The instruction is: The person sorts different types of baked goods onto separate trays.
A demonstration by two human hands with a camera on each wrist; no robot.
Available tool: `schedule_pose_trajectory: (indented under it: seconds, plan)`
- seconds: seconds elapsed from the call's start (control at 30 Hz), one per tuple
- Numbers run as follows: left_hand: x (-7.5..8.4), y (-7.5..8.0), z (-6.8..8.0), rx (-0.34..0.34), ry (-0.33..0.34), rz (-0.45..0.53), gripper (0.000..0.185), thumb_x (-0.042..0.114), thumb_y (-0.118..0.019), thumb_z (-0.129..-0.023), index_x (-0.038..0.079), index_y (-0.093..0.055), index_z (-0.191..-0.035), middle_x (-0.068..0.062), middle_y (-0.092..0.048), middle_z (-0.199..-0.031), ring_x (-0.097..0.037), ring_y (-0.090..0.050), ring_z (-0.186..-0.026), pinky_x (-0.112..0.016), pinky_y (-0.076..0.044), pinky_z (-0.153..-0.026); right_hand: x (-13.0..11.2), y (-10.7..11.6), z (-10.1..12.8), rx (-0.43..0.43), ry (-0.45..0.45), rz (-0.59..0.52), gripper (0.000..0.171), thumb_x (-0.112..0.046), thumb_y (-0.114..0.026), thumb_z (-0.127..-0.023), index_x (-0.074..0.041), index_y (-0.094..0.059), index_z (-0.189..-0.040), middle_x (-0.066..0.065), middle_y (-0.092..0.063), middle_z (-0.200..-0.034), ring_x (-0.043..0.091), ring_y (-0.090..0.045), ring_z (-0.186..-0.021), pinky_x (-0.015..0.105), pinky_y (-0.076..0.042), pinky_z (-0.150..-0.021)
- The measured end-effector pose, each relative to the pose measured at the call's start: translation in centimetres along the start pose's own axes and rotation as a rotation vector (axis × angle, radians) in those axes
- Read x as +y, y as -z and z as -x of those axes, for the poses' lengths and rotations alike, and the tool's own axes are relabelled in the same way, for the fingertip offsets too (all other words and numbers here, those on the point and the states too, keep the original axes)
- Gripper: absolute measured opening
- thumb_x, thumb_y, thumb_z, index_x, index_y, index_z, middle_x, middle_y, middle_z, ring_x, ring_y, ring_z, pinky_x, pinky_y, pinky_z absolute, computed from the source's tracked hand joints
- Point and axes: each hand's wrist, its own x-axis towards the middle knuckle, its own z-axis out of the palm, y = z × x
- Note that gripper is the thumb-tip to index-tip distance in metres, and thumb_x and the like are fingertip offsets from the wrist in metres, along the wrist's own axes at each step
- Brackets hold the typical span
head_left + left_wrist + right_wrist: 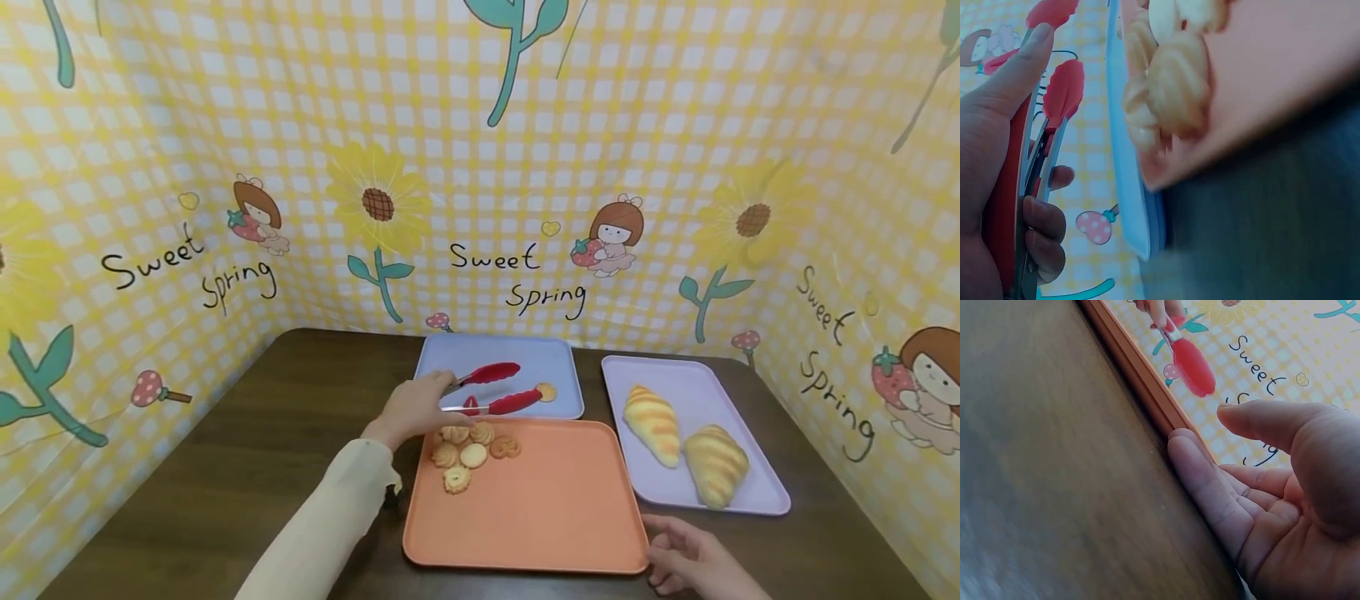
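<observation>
My left hand (416,408) grips red-tipped metal tongs (495,388) over the near edge of the blue tray (450,354); the tong tips stand apart with nothing between them. In the left wrist view my fingers (1044,225) curl round the tong handles (1035,162). One cookie (547,392) lies on the blue tray just past the lower tip. Several cookies (468,456) sit in a cluster at the orange tray's (555,508) far left. My right hand (686,554) rests on the table, its relaxed fingers (1200,487) touching the orange tray's near right corner (1147,381).
A lilac tray (697,375) at the right carries two striped bread rolls (654,422). The dark wooden table (247,450) is walled on three sides by a yellow checked backdrop (480,167).
</observation>
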Motion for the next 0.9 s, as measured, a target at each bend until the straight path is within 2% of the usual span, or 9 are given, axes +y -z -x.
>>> schedule_pose_trajectory:
  seconds: [0.17,0.3,0.4,0.6,0.77,0.83,0.9]
  plan:
    - [-0.9,0.7,2.9,-0.005,-0.07,-0.041,0.07,0.058,-0.079,-0.076,0.009,-0.062,-0.124,-0.009,-0.064,-0.118,-0.029,-0.066,-0.097,-0.051,-0.051,-0.082,0.1,-0.3,0.0,0.0,0.005,-0.003,0.06,-0.007,-0.052,-0.103,0.024,-0.018,-0.14,0.012,-0.064,-0.097,0.018,-0.068,-0.078,0.032,-0.057,-0.067]
    - [-1.5,0.7,5.3,-0.001,-0.122,-0.082,0.073,0.059,-0.079,-0.076,0.009,-0.062,-0.127,-0.011,-0.064,-0.118,-0.029,-0.067,-0.091,-0.049,-0.053,-0.078,0.3,-0.5,-0.1,0.004,-0.005,-0.001,0.06,-0.008,-0.053,-0.103,0.023,-0.019,-0.14,0.011,-0.064,-0.096,0.018,-0.067,-0.077,0.033,-0.057,-0.067]
    - [-1.7,0.7,6.5,0.007,-0.166,-0.096,0.074,0.06,-0.079,-0.074,0.011,-0.063,-0.126,-0.011,-0.065,-0.117,-0.027,-0.067,-0.085,-0.046,-0.053,-0.074,0.3,-0.4,0.0,0.011,-0.004,0.012,0.059,-0.007,-0.052,-0.103,0.023,-0.019,-0.14,0.011,-0.063,-0.095,0.018,-0.067,-0.077,0.033,-0.057,-0.067]
    - [-1.6,0.6,7.1,0.001,-0.191,-0.138,0.077,0.063,-0.078,-0.072,0.014,-0.064,-0.13,-0.008,-0.066,-0.119,-0.02,-0.066,-0.074,-0.043,-0.054,-0.072,-0.2,-0.3,-0.1,0.048,-0.023,0.037,0.06,-0.009,-0.055,-0.102,0.023,-0.023,-0.141,0.011,-0.064,-0.095,0.02,-0.067,-0.077,0.035,-0.058,-0.067]
    - [-0.7,0.5,6.8,-0.021,-0.239,-0.206,0.083,0.066,-0.076,-0.073,0.015,-0.06,-0.136,-0.007,-0.065,-0.116,-0.009,-0.05,-0.052,-0.032,-0.048,-0.058,-0.5,-0.4,0.1,0.065,-0.05,0.045,0.061,-0.008,-0.056,-0.1,0.023,-0.022,-0.141,0.011,-0.064,-0.093,0.021,-0.067,-0.076,0.034,-0.057,-0.067]
    - [-0.1,0.7,6.7,-0.026,-0.256,-0.224,0.084,0.067,-0.075,-0.072,0.014,-0.06,-0.136,-0.008,-0.065,-0.114,-0.008,-0.044,-0.048,-0.031,-0.046,-0.053,-0.5,-0.4,0.1,0.063,-0.05,0.045,0.061,-0.007,-0.056,-0.1,0.023,-0.022,-0.141,0.01,-0.063,-0.092,0.021,-0.067,-0.076,0.034,-0.057,-0.067]
    - [0.3,1.0,6.7,-0.035,-0.258,-0.234,0.084,0.067,-0.075,-0.072,0.013,-0.061,-0.134,-0.009,-0.065,-0.113,-0.01,-0.044,-0.047,-0.032,-0.046,-0.051,-0.5,-0.4,0.1,0.059,-0.044,0.044,0.061,-0.008,-0.055,-0.1,0.023,-0.021,-0.141,0.011,-0.063,-0.093,0.02,-0.066,-0.076,0.033,-0.057,-0.067]
